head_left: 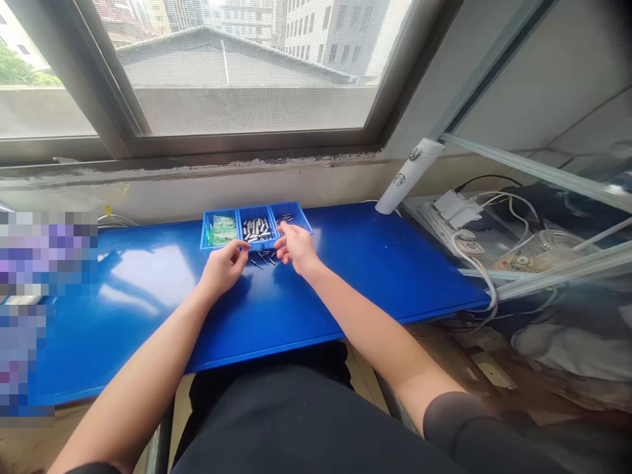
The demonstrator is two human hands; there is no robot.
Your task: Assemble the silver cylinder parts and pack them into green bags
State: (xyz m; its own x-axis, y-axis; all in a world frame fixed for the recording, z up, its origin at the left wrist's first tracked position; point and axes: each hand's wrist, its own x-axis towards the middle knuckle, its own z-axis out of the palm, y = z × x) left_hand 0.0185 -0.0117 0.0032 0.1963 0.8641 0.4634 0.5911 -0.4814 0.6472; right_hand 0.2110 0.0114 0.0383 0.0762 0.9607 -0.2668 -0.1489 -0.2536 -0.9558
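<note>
A blue compartment tray [220, 249] stands on the blue table below the window. Its left compartment holds green-tinted clear packets [223, 228], the middle one many short black-and-silver cylinders [257, 230], and the right one a few thin dark pieces [285, 218]. My left hand [226, 264] is at the tray's front left, thumb and fingers pinched together; what they hold, if anything, is too small to make out. My right hand [296, 247] is at the right compartment's front, fingers curled in a pinch, contents hidden. Between my hands, several thin dark pins [265, 257] lie on the table.
A white tumbler [411, 176] leans against the wall at the back right. Beyond it, a power strip [457, 230] with plugs and white cables sits beside a metal frame [538, 168]. The blue table [306, 316] ends close to my lap. A blurred-out patch covers the far left.
</note>
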